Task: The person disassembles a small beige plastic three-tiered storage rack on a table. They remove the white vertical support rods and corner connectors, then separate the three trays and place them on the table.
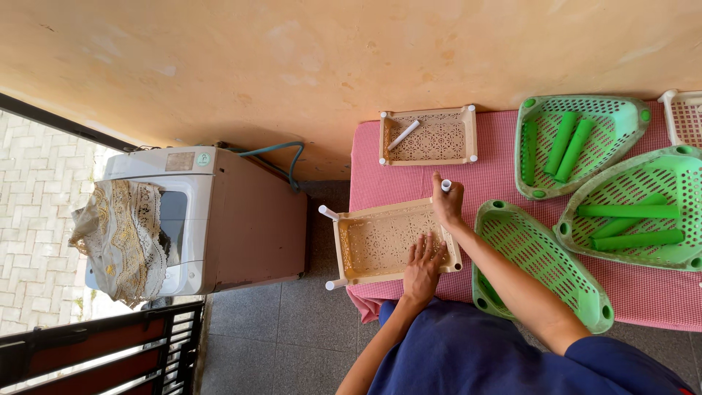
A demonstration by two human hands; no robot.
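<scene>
My left hand (pixel 425 260) lies flat, fingers spread, on a beige perforated plastic tray (pixel 373 241) at the near left corner of the table. Two white tubes stick out of the tray's left corners. My right hand (pixel 447 202) is closed around another white tube (pixel 446 185), holding it upright at the tray's far right corner. A second beige tray (pixel 446 139) with one loose white tube (pixel 403 134) in it lies farther back.
Three green triangular perforated trays (pixel 545 256), (pixel 607 117), (pixel 658 183) sit on the red checked tablecloth (pixel 497 161); two hold green tubes. A white tray edge (pixel 684 117) shows at far right. A washing machine (pixel 219 219) with a lace cloth stands left of the table.
</scene>
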